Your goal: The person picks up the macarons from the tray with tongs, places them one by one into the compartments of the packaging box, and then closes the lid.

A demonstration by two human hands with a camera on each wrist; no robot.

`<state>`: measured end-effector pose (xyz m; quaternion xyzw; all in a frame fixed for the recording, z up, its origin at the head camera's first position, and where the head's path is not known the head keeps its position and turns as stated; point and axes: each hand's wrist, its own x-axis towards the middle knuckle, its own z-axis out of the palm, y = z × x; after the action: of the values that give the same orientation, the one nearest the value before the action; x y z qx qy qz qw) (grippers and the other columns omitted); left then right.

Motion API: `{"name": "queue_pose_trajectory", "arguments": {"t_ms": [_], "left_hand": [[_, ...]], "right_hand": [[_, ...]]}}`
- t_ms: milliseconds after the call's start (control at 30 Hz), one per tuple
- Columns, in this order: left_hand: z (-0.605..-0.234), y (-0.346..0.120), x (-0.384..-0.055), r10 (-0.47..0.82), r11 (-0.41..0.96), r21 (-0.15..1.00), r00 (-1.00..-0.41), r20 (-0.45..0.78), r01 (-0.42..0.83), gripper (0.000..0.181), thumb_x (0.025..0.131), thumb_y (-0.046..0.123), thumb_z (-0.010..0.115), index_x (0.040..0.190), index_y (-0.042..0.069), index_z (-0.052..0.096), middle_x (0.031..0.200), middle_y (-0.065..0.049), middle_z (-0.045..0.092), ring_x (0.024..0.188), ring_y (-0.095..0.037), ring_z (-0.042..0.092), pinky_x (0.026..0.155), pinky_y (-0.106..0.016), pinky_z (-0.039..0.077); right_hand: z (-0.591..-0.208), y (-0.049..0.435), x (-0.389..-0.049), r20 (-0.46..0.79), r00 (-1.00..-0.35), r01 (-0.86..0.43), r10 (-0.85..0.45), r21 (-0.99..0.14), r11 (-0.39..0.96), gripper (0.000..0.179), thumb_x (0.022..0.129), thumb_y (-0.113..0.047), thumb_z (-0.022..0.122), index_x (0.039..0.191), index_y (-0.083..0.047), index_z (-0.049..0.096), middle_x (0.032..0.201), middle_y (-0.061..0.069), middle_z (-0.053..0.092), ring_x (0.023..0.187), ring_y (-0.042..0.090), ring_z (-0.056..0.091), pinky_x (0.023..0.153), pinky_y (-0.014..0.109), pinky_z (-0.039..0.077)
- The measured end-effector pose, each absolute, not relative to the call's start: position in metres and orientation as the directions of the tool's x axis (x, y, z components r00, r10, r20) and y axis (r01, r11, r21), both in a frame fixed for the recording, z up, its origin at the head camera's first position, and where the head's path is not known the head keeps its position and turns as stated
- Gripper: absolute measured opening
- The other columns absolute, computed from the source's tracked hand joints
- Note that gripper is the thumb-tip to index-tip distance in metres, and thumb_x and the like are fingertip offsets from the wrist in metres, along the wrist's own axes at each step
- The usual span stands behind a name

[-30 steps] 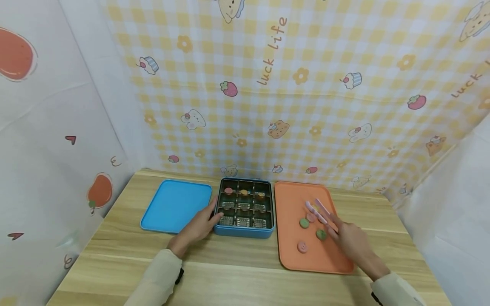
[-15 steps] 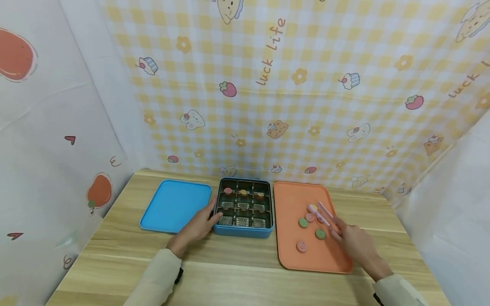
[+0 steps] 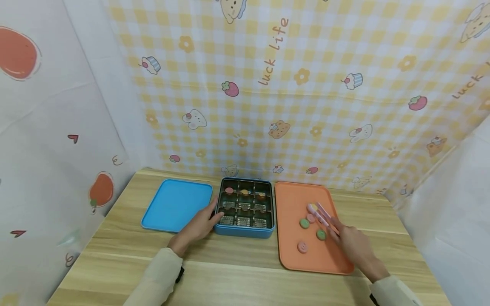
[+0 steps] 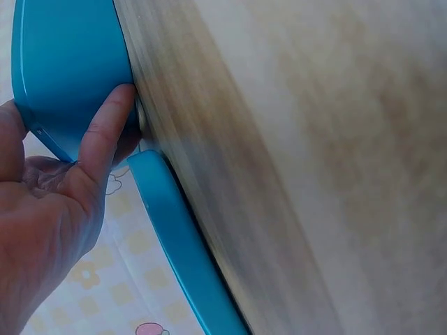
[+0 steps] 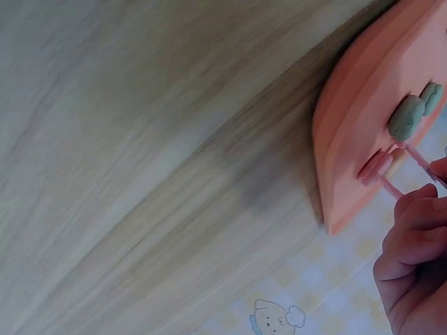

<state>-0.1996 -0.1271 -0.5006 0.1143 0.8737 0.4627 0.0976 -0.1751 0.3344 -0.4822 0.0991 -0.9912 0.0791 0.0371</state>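
My left hand (image 3: 200, 224) holds the near left corner of a blue square tin (image 3: 245, 232), thumb at the rim and fingers along its side. In the left wrist view those fingers (image 4: 105, 129) lie against the blue wall. Inside the tin is a dark divided insert; the back compartments show a pink disc (image 3: 229, 190) and yellowish pieces. My right hand (image 3: 354, 244) grips pink tongs (image 3: 321, 219) over an orange tray (image 3: 291, 199). The tongs' tips stand on either side of a yellow disc (image 3: 314, 207), close to a pink disc (image 3: 310, 218).
Green discs (image 3: 304, 223) and another pink disc (image 3: 302, 247) lie on the tray near the tongs. Left of the tin is a flat blue lid (image 3: 178, 206). A patterned cloth (image 3: 245, 140) hangs behind the wooden table (image 3: 229, 284).
The tongs have shifted slightly back toward my body, and more of the yellow disc shows at their tips. My left hand and the tin have stayed in place.
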Motion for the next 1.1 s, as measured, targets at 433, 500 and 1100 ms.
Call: {"name": "queue_pose_trajectory", "arguments": {"t_ms": [433,500,1100], "left_hand": [[-0.501,-0.126,-0.199,0.305,0.516,0.844,-0.952,-0.019,0.148,0.069,0.106,0.018,0.047,0.16,0.006,0.006,0.163,-0.02,0.02,0.147,-0.038,0.024,0.115,-0.056,0.028],[-0.501,-0.126,-0.199,0.299,0.516,0.845,-0.954,-0.025,0.14,0.069,0.106,0.018,0.048,0.16,0.006,0.006,0.162,-0.02,0.02,0.147,-0.039,0.024,0.115,-0.056,0.028],[-0.5,-0.127,-0.199,0.287,0.525,0.839,-0.958,-0.017,0.142,0.069,0.106,0.02,0.048,0.161,0.009,0.007,0.162,-0.02,0.023,0.146,-0.04,0.028,0.113,-0.057,0.031]], "right_hand": [[-0.476,0.305,-0.178,0.202,-0.949,-0.277,-0.244,-0.159,0.948,0.044,0.095,-0.023,0.068,0.135,-0.006,0.059,0.051,-0.003,0.041,0.044,0.012,0.036,0.039,0.026,0.026],[-0.475,0.299,-0.178,0.204,-0.949,-0.279,-0.243,-0.176,0.944,0.045,0.096,-0.022,0.067,0.137,-0.007,0.058,0.051,-0.004,0.041,0.043,0.011,0.036,0.039,0.026,0.026],[-0.468,0.244,-0.171,0.276,-0.905,-0.395,-0.324,-0.262,0.88,0.046,0.096,-0.025,0.067,0.137,-0.006,0.06,0.056,-0.012,0.04,0.04,-0.002,0.029,0.037,0.016,0.024]]}}
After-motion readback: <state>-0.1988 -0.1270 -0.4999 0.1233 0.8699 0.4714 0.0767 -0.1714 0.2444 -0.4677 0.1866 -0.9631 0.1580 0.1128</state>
